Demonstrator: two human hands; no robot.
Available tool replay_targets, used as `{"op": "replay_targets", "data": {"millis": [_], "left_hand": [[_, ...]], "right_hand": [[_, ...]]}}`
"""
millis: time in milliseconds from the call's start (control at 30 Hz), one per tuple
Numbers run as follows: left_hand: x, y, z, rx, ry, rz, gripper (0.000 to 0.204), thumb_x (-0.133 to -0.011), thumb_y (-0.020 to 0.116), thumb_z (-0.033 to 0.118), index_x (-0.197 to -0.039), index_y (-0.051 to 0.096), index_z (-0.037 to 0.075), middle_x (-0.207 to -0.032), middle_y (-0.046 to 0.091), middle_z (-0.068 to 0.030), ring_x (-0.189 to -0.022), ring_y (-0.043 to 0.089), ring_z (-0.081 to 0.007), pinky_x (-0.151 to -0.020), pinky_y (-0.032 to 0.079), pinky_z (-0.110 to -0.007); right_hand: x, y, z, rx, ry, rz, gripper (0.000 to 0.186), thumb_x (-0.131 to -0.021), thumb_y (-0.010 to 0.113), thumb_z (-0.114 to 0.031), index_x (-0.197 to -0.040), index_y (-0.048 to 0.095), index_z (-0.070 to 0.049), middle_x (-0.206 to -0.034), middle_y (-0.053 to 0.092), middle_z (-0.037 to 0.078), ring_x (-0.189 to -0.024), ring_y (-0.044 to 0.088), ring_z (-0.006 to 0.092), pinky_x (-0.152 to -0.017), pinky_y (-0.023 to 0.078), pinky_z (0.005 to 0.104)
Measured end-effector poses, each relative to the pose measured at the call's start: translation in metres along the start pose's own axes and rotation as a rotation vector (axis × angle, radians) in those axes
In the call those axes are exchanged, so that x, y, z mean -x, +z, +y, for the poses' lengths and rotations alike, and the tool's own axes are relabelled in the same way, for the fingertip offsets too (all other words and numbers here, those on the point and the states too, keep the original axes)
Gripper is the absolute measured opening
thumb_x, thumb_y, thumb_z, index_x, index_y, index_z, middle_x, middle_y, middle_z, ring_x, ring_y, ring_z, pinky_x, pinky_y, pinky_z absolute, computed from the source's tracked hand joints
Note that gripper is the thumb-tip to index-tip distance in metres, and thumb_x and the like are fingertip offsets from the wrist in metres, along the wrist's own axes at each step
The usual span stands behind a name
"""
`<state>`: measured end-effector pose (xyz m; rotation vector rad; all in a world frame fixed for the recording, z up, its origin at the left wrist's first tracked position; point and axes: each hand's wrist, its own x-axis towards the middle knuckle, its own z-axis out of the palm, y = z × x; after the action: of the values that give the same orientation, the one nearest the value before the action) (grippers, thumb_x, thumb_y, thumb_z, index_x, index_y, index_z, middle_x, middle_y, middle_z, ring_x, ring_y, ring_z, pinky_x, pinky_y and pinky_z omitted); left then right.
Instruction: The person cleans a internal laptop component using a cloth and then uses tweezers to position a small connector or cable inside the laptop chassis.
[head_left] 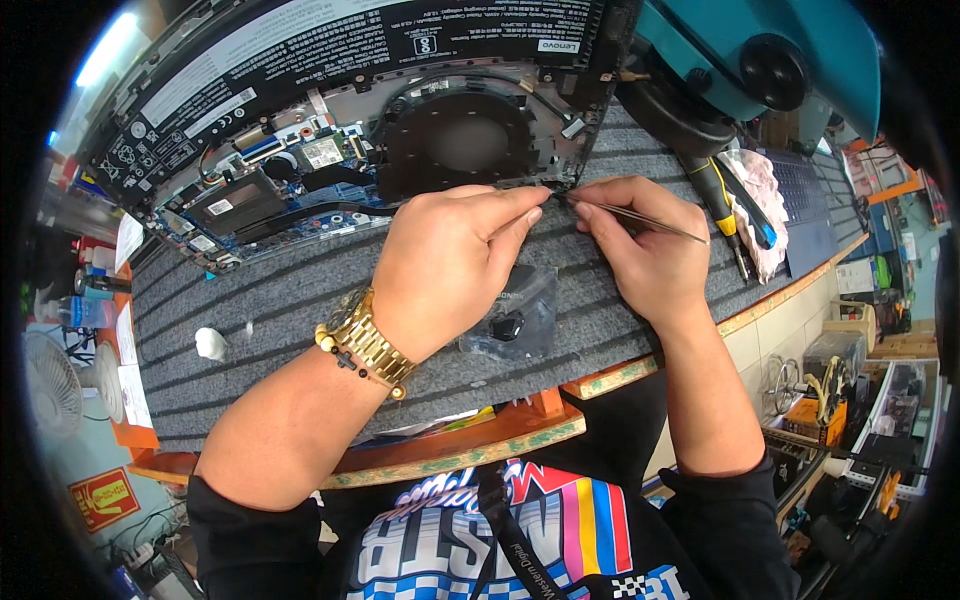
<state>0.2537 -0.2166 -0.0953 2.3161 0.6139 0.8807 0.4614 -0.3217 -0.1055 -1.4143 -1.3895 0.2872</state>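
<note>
An opened laptop (555, 140) with its bottom cover off stands along the far side of the mat. Its black battery (330, 75), blue circuit board (290, 170) and round black fan (455, 145) face me. My left hand (440, 255) pinches at the near right corner, by the fan; whatever lies between thumb and forefinger is too small and dark to name. Closed around thin metal tweezers (665, 228), my right hand (650, 240) meets the left at that corner. Below the hands lies a clear plastic bag (515, 315) with a small black piece inside.
The ribbed grey mat (290, 310) covers the wooden bench. A white lump (210, 344) sits at left. To the right are a black-and-yellow screwdriver (712, 200), a pinkish cloth (762, 190) and a teal machine (770, 60) overhanging the far corner. A fan (52, 385) stands beyond the left edge.
</note>
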Motion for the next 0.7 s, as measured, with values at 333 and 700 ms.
{"op": "replay_targets", "data": {"millis": [333,700], "left_hand": [[0.000,0.001,-0.001,0.022,0.019,0.019,0.023,-0.104,0.076,0.006,-0.125,0.086,0.005,-0.089,0.081,-0.0146,-0.078,0.080,-0.0228,-0.072,0.062,-0.034],[0.001,0.001,-0.003,0.017,0.018,0.019,0.024,-0.104,0.076,0.006,-0.126,0.085,0.005,-0.089,0.081,-0.0151,-0.078,0.080,-0.0233,-0.072,0.062,-0.035]], "right_hand": [[0.001,0.004,-0.001,-0.028,0.059,0.013,0.009,-0.095,0.083,0.005,-0.104,0.082,0.004,-0.094,0.084,0.012,-0.084,0.081,0.0148,-0.073,0.061,0.0278],[0.002,0.011,-0.015,0.116,0.054,0.052,0.006,-0.097,0.082,-0.001,-0.102,0.080,0.003,-0.088,0.082,0.010,-0.077,0.076,0.0121,-0.068,0.057,0.0278]]}}
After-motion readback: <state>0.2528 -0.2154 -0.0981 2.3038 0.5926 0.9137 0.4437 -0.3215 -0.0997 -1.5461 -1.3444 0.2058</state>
